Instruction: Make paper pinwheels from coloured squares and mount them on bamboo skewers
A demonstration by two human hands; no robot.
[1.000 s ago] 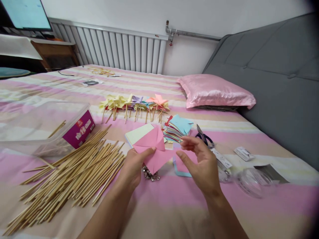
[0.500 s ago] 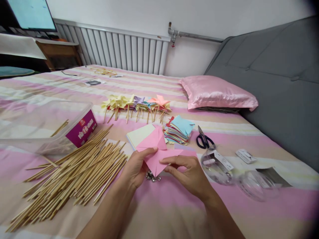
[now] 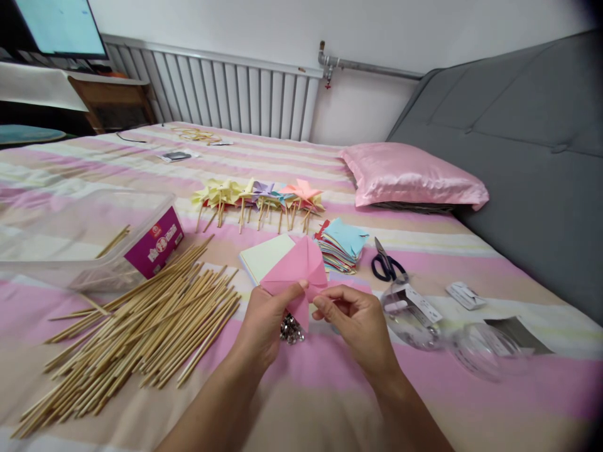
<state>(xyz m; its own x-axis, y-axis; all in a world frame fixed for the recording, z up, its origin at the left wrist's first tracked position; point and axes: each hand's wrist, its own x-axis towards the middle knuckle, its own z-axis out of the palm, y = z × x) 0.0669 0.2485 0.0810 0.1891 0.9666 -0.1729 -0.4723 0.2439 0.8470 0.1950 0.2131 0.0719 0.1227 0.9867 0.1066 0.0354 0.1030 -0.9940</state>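
My left hand (image 3: 262, 320) pinches a folded pink paper (image 3: 298, 267) by its lower edge. My right hand (image 3: 354, 320) is closed on the paper's right corner, its fingers curled in toward the left thumb. Both hands hover just above the striped bedspread (image 3: 301, 383). A small heap of shiny metal pins (image 3: 292, 329) lies under the paper. Behind the paper rests a pale yellow sheet (image 3: 266, 254).
A big pile of bamboo sticks (image 3: 136, 333) lies left, beside a clear plastic box (image 3: 80, 242). Finished paper pinwheels (image 3: 259, 198) line up further back. A stack of coloured paper squares (image 3: 342, 245), black scissors (image 3: 386, 263) and clear plastic cups (image 3: 452, 333) sit right. A pink pillow (image 3: 412, 176) lies beyond.
My right hand came in from the right and took hold of the pink paper's right flap, folding it in toward the middle. The left hand kept its grip.
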